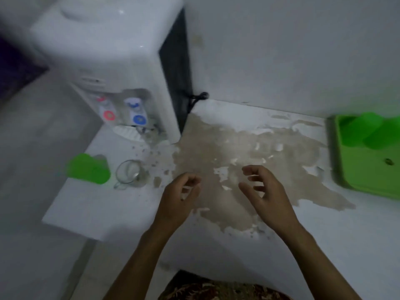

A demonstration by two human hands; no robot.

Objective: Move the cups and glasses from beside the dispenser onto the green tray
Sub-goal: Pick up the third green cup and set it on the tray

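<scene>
Both hands hover empty over the worn, stained middle of the white surface [216, 252]: the left hand [180, 197] has its fingers [191, 180] loosely curled with gaps between them, and the right hand [263, 191] has its fingers [252, 169] spread and half bent, pinching nothing. What remains to be moved lies well to the left of the left fingers, in front of the dispenser [121, 68] — a clear glass mug [129, 175], nearer the fingers, and a green cup [87, 168] just beyond it, close to the surface's left edge. The green tray [368, 180] sits well to the right of the right fingers and already carries green cups [368, 131] at its far end. The mug looks rigid, fairly heavy for its size and breakable, and its smooth wall is likely slippery; its handle seems to point toward the person, so hooking the left fingers through it, or wrapping them round the body below the rim, looks the safest hold. The green cup appears to be light plastic — stiff enough, but easy to tip or knock off the edge — so a gentle grip round its wall should do. Blur hides whether either holds water.
</scene>
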